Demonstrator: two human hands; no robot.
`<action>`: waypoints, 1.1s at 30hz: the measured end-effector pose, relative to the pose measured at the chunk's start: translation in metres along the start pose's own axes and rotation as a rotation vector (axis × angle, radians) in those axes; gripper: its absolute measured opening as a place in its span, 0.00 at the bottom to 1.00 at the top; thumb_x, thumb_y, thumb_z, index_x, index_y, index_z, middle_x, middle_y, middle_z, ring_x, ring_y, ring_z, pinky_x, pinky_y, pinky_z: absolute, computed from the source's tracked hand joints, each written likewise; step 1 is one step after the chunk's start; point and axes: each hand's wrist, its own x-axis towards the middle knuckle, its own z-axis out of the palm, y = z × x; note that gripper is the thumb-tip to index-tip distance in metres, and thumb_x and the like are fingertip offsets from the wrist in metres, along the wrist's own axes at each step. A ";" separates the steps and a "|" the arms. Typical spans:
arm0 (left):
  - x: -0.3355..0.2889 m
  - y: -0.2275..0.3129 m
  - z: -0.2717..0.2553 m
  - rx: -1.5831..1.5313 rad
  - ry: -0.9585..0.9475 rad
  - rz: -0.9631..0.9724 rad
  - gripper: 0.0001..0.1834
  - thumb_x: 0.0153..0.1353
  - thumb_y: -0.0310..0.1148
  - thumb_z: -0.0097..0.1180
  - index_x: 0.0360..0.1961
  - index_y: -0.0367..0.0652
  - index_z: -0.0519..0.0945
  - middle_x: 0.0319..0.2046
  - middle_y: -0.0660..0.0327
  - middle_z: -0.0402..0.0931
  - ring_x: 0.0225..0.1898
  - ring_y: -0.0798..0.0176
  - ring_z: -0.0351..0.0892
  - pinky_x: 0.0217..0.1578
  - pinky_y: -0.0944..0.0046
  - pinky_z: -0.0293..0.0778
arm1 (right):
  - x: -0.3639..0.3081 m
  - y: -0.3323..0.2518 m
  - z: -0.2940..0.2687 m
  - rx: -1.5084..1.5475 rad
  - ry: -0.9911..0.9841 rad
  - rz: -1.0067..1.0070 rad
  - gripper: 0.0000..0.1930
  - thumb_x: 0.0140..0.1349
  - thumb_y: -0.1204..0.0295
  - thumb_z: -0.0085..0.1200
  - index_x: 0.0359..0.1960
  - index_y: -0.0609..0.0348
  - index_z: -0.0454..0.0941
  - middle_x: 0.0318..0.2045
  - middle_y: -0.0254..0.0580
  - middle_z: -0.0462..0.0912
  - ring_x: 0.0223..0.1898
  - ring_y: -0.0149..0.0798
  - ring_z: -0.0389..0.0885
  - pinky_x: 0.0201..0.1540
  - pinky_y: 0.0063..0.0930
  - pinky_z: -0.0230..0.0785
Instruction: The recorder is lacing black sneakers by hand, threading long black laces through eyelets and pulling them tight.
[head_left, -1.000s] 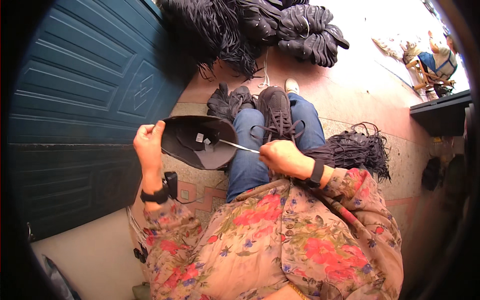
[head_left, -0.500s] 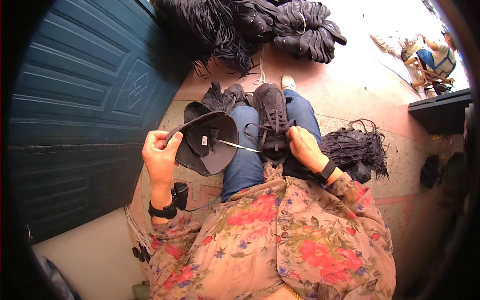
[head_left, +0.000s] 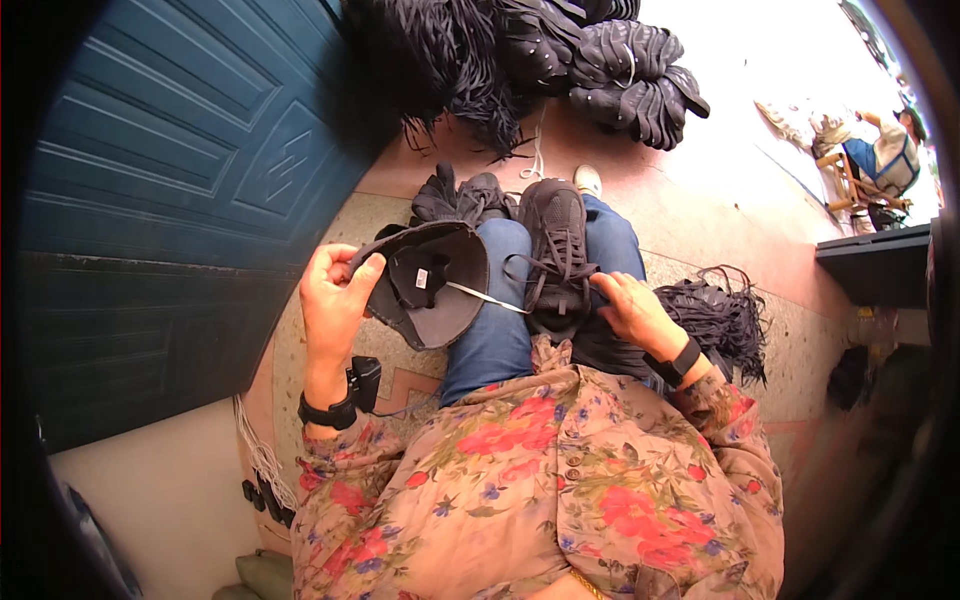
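My left hand [head_left: 335, 298] grips a black curved shoe upper [head_left: 455, 315] by its edge, thumb inside. A small white label [head_left: 422, 278] shows within its hollow. From the upper, a thin white strip [head_left: 487, 297] stretches across to a black laced sneaker [head_left: 555, 225], which lies lengthwise between my thighs with its toe away from me. At the sneaker's right side, my right hand [head_left: 640, 312] is closed, thumb and finger pinching the end of a black shoelace [head_left: 572, 268]. A lace loop sticks out on the sneaker's left.
More black shoe pieces [head_left: 465, 198] lie beyond my left knee. A bundle of black laced uppers [head_left: 715, 318] rests right of my leg. Larger heaps [head_left: 630, 85] sit farther off. A blue panelled door [head_left: 170, 200] stands left, a dark table [head_left: 875, 262] right. Another person [head_left: 885, 160] sits far right.
The scene sits slightly lower and farther right in the picture. My right fingers have straightened a little beside the laces. My left hand keeps its hold on the shoe upper.
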 end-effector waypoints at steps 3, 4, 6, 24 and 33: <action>0.017 0.011 0.002 0.153 0.066 0.022 0.13 0.49 0.29 0.61 0.33 0.37 0.71 0.14 0.69 0.67 0.13 0.79 0.62 0.12 0.76 0.59 | 0.024 -0.038 -0.008 -0.126 0.076 -0.097 0.26 0.42 0.65 0.61 0.44 0.59 0.69 0.42 0.46 0.71 0.45 0.47 0.69 0.43 0.37 0.63; 0.026 0.018 0.006 0.145 0.081 -0.025 0.13 0.48 0.30 0.61 0.33 0.38 0.71 0.13 0.70 0.67 0.12 0.79 0.62 0.12 0.76 0.58 | 0.036 -0.060 -0.008 -0.105 0.052 -0.147 0.27 0.41 0.61 0.62 0.43 0.60 0.69 0.41 0.46 0.72 0.44 0.47 0.69 0.44 0.36 0.62; 0.042 0.020 0.023 0.217 0.001 0.060 0.14 0.47 0.29 0.62 0.35 0.40 0.73 0.13 0.70 0.67 0.14 0.80 0.62 0.12 0.76 0.55 | 0.062 -0.091 0.017 -0.019 -0.060 -0.230 0.35 0.42 0.51 0.61 0.45 0.68 0.67 0.41 0.52 0.72 0.43 0.50 0.70 0.42 0.38 0.65; 0.020 -0.209 0.005 0.226 -0.071 -0.186 0.26 0.44 0.22 0.55 0.49 0.38 0.67 0.44 0.61 0.70 0.45 0.69 0.69 0.36 0.71 0.70 | 0.112 -0.092 0.078 0.501 -0.105 -0.045 0.07 0.53 0.76 0.44 0.31 0.65 0.73 0.14 0.51 0.69 0.16 0.47 0.68 0.20 0.34 0.59; 0.095 -0.112 -0.018 0.110 0.075 0.027 0.15 0.51 0.34 0.59 0.14 0.37 0.71 0.11 0.69 0.65 0.16 0.77 0.60 0.18 0.71 0.60 | 0.125 -0.119 0.073 0.646 -0.269 0.102 0.10 0.52 0.78 0.44 0.37 0.64 0.73 0.26 0.42 0.76 0.27 0.33 0.70 0.31 0.26 0.65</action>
